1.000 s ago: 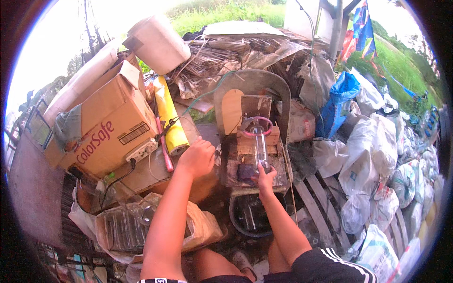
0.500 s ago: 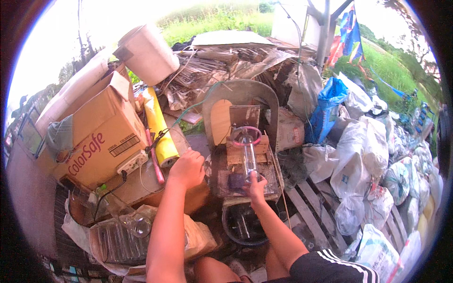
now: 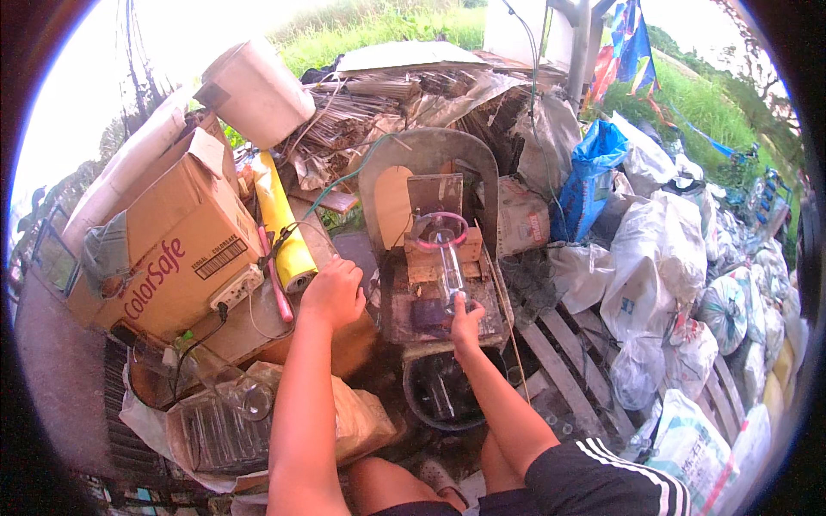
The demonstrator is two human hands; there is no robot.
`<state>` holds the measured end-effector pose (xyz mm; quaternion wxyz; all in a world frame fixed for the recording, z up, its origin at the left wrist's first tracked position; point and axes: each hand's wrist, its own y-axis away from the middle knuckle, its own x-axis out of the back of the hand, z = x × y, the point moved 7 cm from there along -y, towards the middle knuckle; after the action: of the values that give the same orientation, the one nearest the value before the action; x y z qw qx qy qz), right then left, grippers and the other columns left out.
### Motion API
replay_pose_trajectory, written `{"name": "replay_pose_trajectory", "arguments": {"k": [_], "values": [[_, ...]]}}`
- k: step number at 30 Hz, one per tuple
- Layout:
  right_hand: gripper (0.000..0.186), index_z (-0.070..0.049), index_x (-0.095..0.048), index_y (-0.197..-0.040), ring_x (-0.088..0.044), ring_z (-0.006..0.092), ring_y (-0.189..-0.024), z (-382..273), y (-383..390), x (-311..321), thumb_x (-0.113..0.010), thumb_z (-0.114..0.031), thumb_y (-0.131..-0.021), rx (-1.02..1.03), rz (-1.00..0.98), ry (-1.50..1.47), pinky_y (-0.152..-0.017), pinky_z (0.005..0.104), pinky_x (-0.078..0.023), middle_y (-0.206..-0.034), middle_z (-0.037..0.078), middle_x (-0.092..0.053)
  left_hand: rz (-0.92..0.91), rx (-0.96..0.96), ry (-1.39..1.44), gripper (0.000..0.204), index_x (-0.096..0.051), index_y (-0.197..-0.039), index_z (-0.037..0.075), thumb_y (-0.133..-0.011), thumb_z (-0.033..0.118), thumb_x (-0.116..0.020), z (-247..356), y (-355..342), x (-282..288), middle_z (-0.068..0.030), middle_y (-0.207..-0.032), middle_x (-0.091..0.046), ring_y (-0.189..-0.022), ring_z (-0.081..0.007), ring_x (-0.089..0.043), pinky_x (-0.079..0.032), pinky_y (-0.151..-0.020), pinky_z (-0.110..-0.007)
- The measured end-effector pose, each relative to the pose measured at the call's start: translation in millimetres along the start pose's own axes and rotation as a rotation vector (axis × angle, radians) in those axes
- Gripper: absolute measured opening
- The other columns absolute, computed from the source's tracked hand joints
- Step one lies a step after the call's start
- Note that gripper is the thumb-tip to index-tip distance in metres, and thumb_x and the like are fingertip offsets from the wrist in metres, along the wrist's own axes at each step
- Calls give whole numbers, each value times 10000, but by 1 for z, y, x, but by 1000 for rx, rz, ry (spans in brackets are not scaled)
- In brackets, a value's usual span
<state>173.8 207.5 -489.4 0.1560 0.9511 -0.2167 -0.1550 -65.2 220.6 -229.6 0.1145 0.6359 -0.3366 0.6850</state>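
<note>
My right hand [image 3: 467, 325] is closed around the near end of a clear bottle [image 3: 450, 270]. The bottle tilts away from me, and its far end overlaps a pink ring [image 3: 465, 234] in front of a wooden block [image 3: 422, 265]. These stand on the seat of a worn chair [image 3: 489, 176]. To the left, my left hand [image 3: 334, 294] is closed beside the end of a yellow roll [image 3: 284, 225]. Its curled fingers hide whatever may be in them. Below the chair seat sits a black bucket [image 3: 430, 423] with clear pieces inside.
Left of my hands are a large cardboard box [image 3: 159, 232], a power strip [image 3: 237, 288] with cords and a pink stick [image 3: 277, 288]. A sack of clear bottles [image 3: 344, 426] lies near my left forearm. White bags [image 3: 650, 267] crowd a slatted pallet [image 3: 559, 374] at right.
The whole view has shifted slightly, so the scene sits a little higher and to the left. Both hands keep nearly the same pose, the right still on the bottle.
</note>
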Motion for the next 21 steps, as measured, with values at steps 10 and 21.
{"name": "replay_pose_trajectory", "arguments": {"k": [10, 21], "values": [[877, -125, -177, -1592, -685, 281, -1058, 16, 1, -9, -654, -601, -1031, -365, -302, -448, -738, 426, -563, -1350, 218, -593, -82, 56, -19, 188, -675, -939, 7, -848, 169, -697, -2, -1, -3, -204, -1021, -684, -1094, -400, -667, -460, -1185, -511], [761, -216, -274, -1593, -683, 290, -975, 15, -3, -10, -477, -720, -1059, -191, -185, -251, -935, 506, -514, -1277, 182, -644, 10, 15, -7, 143, -652, -873, 9, -846, 140, -701, 1, 0, 2, -205, -977, -670, -1051, -406, -663, -528, -1039, -497]]}}
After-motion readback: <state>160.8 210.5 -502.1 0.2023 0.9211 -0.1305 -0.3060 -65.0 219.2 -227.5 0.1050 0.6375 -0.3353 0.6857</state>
